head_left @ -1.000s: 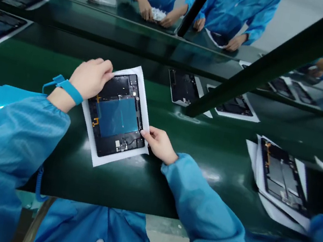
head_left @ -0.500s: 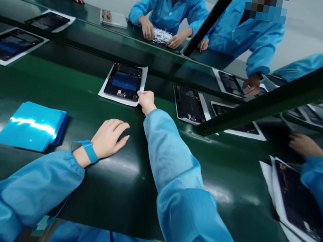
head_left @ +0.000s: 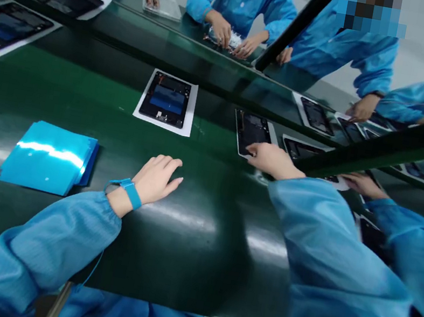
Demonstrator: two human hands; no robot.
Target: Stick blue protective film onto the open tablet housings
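Palm down on the green bench lies my left hand [head_left: 156, 180], fingers loosely apart, holding nothing; a blue strap is round its wrist. To its left is a pile of shiny blue film sheets [head_left: 50, 157]. My right hand [head_left: 271, 159] reaches out to an opened tablet housing [head_left: 252, 127] on white paper, fingers curled onto its near right corner; the exact grip is partly hidden. Between the hands and farther back, another opened tablet housing [head_left: 165, 98] with a blue patch in it rests on white paper.
More tablet housings lie left [head_left: 8, 24] and right [head_left: 299, 149]. A slanted dark green post [head_left: 386, 145] crosses above my right forearm. A co-worker's arm [head_left: 404, 230] reaches in at right. Opposite, people in blue work along the bench; a clear tray [head_left: 163, 6] stands there.
My right hand has let go of the blue-patched tablet housing and moved right to the neighbouring one. The left hand stays put on the bench. The view has shifted somewhat.
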